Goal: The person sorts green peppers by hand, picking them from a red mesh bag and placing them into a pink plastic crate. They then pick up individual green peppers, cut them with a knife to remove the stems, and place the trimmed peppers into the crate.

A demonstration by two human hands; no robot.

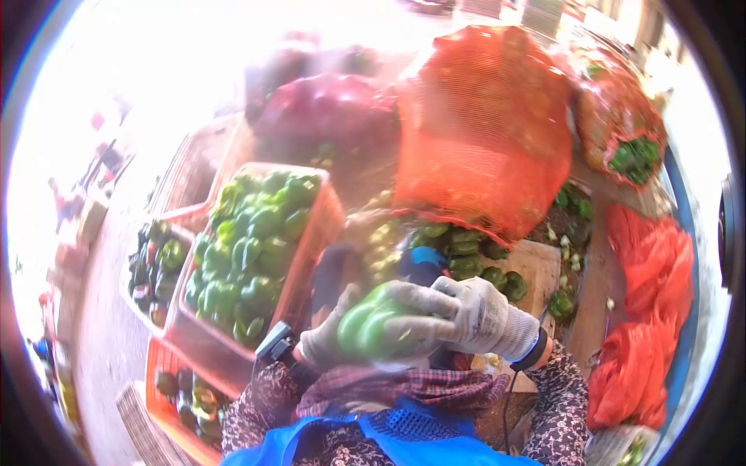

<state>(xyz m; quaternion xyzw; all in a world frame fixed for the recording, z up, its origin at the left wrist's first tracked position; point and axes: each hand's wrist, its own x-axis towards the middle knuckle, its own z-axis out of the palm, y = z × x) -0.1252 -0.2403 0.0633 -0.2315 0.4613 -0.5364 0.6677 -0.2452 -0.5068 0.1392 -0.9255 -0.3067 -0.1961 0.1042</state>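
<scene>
Both of my hands wear pale work gloves. A green bell pepper (373,322) is held between them in front of my lap, slightly blurred. My left hand (330,334) wraps round the pepper's left side. On its right side, the fingers of my right hand (458,311) are closed over it. Just beyond my hands, several green peppers (466,252) lie at the mouth of a large orange mesh sack (486,132), next to a wooden board (536,268).
At the left stands a crate (330,221) heaped with green peppers. A white tub (140,299) and an orange crate (159,357) also hold peppers. A second mesh sack (622,116) stands at the back right, with crumpled red netting (649,311) at the right.
</scene>
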